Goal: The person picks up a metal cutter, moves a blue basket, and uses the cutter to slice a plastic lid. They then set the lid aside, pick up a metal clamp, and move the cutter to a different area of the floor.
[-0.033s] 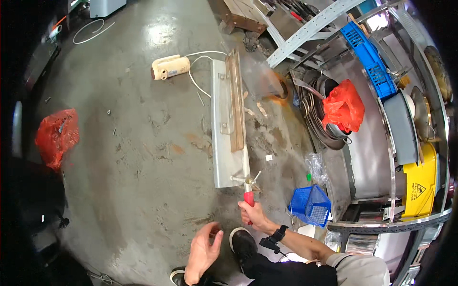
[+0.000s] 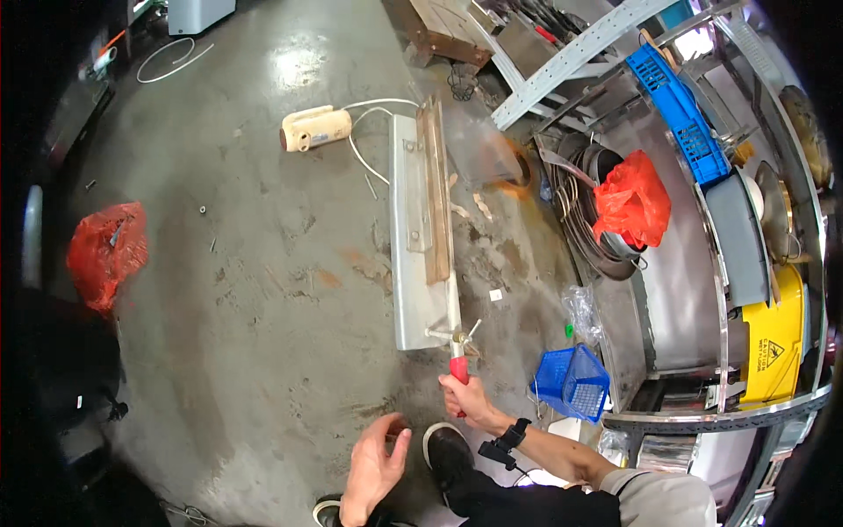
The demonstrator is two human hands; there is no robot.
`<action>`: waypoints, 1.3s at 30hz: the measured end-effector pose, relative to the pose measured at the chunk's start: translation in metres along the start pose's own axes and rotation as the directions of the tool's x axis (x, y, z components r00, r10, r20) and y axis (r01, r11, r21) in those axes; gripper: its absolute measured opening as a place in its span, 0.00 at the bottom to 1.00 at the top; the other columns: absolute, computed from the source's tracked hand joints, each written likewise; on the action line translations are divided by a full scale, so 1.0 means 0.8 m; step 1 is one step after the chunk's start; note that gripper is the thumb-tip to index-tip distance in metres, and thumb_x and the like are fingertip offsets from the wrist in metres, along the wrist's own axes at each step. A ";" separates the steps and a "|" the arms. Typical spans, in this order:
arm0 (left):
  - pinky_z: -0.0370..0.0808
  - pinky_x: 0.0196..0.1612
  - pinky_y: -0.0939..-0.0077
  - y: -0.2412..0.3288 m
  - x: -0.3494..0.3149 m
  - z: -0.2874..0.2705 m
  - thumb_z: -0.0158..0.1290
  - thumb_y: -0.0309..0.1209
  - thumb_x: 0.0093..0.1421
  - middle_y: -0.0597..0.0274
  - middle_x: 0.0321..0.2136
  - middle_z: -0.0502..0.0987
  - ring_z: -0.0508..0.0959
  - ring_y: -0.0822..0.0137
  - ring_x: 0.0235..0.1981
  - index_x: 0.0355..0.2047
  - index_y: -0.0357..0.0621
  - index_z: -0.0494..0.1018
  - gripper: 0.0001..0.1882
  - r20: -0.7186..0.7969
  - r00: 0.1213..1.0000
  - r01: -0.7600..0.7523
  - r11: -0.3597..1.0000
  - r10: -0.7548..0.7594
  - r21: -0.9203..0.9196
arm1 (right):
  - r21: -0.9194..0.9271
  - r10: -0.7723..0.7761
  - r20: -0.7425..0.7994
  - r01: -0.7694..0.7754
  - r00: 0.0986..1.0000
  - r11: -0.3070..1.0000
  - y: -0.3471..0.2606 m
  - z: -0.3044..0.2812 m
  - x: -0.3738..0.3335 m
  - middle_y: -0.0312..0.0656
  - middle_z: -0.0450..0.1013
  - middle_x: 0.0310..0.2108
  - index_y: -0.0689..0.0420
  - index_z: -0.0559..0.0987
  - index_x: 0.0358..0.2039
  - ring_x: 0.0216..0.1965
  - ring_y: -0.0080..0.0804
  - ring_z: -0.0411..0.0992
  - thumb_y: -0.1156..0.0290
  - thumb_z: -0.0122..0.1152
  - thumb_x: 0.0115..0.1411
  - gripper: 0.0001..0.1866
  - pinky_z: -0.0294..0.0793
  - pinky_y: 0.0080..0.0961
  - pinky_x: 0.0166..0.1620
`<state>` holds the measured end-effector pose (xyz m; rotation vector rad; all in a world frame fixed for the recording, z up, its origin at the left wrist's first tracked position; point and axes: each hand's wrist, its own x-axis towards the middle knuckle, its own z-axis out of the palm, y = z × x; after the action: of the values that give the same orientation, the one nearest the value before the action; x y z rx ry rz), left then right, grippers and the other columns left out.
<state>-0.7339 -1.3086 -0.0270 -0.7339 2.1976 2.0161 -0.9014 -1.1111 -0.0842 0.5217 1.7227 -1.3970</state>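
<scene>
Little has moved; right fingers (image 2: 450, 396) grip the red handle (image 2: 458, 367).

Head view: worn on the head, left unit of a side-by-side fisheye pair. Faces steeply down and forward, upright, unmirrored. Close range at lower edge: left hand (image 2: 378, 465), right hand (image 2: 465, 397), dark shoe (image 2: 450, 455). Floor (image 2: 272, 342) recedes toward top. Shelving (image 2: 720, 422) bows along right rim; corners black.

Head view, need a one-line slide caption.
Right hand gripping a red handle near a silver metal piece and wooden strip; left hand apart.
</scene>
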 end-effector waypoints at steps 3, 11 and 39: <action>0.80 0.49 0.59 -0.007 -0.008 -0.004 0.58 0.36 0.70 0.46 0.43 0.84 0.85 0.49 0.43 0.53 0.35 0.77 0.18 -0.025 0.999 0.036 0.999 -0.037 -0.034 | 0.036 -0.002 0.040 0.000 0.999 0.999 -0.001 -0.005 0.005 0.26 0.60 0.15 0.47 0.64 0.21 0.14 0.19 0.59 0.62 0.62 0.70 0.21 0.57 0.24 0.19; 0.80 0.49 0.60 -0.022 -0.024 -0.018 0.58 0.35 0.69 0.45 0.44 0.84 0.85 0.50 0.43 0.55 0.35 0.76 0.19 -0.057 0.991 0.115 0.990 -0.120 -0.080 | -0.017 -0.064 -0.043 0.064 0.997 0.998 0.003 0.009 -0.005 0.27 0.61 0.14 0.48 0.65 0.22 0.13 0.19 0.60 0.65 0.62 0.68 0.19 0.58 0.26 0.18; 0.80 0.48 0.64 -0.034 -0.033 -0.008 0.57 0.32 0.71 0.45 0.43 0.85 0.85 0.55 0.43 0.56 0.33 0.75 0.18 -0.097 0.991 0.079 0.993 -0.088 -0.093 | -0.767 -0.736 -0.003 0.470 0.677 0.436 -0.126 -0.021 -0.056 0.51 0.77 0.39 0.66 0.79 0.46 0.39 0.38 0.77 0.54 0.68 0.68 0.24 0.77 0.33 0.43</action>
<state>-0.6985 -1.3080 -0.0415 -0.9412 2.1016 2.0908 -0.9575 -1.1169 0.0115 -0.4222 2.7452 -0.9201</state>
